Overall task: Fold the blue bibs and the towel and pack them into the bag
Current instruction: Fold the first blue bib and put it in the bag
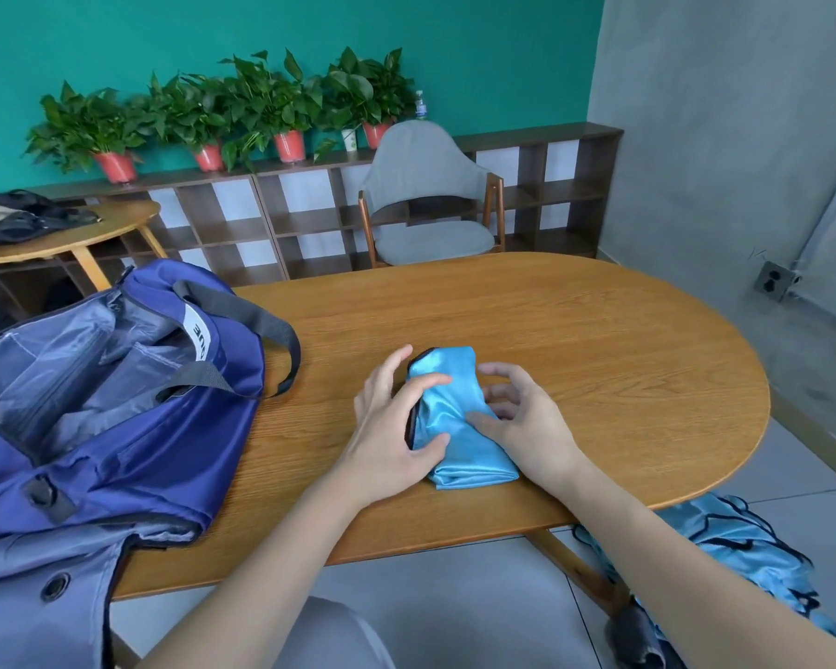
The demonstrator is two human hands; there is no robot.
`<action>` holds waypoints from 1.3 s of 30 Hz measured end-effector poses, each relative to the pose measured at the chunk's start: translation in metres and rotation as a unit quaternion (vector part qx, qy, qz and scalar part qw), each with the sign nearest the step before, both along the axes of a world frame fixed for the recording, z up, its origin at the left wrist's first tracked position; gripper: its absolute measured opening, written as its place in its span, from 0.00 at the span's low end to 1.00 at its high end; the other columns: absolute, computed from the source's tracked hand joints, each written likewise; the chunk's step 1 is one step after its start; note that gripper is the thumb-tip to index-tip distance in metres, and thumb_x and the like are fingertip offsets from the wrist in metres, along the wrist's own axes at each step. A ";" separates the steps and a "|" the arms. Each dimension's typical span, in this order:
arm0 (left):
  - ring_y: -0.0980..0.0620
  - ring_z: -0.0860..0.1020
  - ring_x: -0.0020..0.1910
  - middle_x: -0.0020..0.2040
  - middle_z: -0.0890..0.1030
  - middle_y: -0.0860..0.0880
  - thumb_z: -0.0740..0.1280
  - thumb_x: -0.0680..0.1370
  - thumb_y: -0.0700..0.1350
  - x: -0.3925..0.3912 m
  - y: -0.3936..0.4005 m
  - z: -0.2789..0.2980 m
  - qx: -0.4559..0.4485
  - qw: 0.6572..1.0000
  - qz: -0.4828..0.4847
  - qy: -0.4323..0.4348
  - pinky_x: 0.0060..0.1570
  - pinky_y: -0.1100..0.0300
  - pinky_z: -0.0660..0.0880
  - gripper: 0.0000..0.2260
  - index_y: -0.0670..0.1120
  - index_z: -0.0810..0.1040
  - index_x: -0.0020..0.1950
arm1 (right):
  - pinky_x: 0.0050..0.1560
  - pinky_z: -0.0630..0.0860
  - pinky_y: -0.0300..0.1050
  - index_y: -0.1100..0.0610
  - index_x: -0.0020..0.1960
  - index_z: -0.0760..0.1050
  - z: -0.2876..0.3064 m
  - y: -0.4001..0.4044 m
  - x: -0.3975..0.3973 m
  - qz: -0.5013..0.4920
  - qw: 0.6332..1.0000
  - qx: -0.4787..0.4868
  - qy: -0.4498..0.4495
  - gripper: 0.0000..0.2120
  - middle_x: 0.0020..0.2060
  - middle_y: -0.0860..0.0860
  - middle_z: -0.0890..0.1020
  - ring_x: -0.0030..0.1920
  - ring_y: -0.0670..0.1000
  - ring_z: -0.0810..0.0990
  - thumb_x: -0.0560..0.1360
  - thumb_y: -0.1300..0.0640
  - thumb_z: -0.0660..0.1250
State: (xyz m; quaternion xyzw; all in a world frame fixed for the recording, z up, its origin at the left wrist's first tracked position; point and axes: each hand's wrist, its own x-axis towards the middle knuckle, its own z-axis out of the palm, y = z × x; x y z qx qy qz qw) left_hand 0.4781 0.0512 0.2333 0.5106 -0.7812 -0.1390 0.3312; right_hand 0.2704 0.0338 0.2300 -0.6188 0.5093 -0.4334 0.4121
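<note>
Two hands press a folded shiny light-blue bib with black trim on the oval wooden table.

The bib lies as a small bundle near the middle of the table, toward the near edge. The left hand grasps its left side, fingers and thumb curled over the cloth. The right hand rests on its right side with bent fingers, thumb touching the fabric; I cannot tell if it grips. The open dark-blue fabric bag stands at the left. More light-blue bibs lie on the floor at the near right. A grey chair stands behind the table.
</note>
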 end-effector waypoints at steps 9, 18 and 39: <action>0.62 0.61 0.76 0.77 0.65 0.59 0.76 0.75 0.49 0.026 -0.018 0.083 0.178 0.975 -0.083 0.102 0.75 0.53 0.57 0.06 0.60 0.87 0.50 | 0.55 0.81 0.48 0.53 0.61 0.79 0.010 0.003 0.001 0.064 0.987 0.026 -0.146 0.21 0.50 0.53 0.85 0.49 0.51 0.84 0.72 0.69 0.75; 0.48 0.74 0.37 0.52 0.85 0.57 0.73 0.78 0.44 0.053 -0.003 0.093 0.251 0.963 -0.096 -0.005 0.43 0.58 0.69 0.09 0.59 0.87 0.51 | 0.47 0.82 0.46 0.55 0.63 0.78 0.045 0.008 0.017 0.139 0.972 0.103 -0.159 0.24 0.53 0.54 0.84 0.48 0.54 0.85 0.68 0.64 0.78; 0.61 0.74 0.50 0.57 0.73 0.55 0.60 0.85 0.41 0.307 0.048 0.118 0.000 0.965 0.242 0.103 0.49 0.76 0.67 0.16 0.57 0.84 0.60 | 0.40 0.79 0.53 0.51 0.47 0.66 0.115 -0.017 0.296 0.081 0.994 -0.010 -0.077 0.13 0.45 0.58 0.81 0.40 0.60 0.81 0.77 0.65 0.68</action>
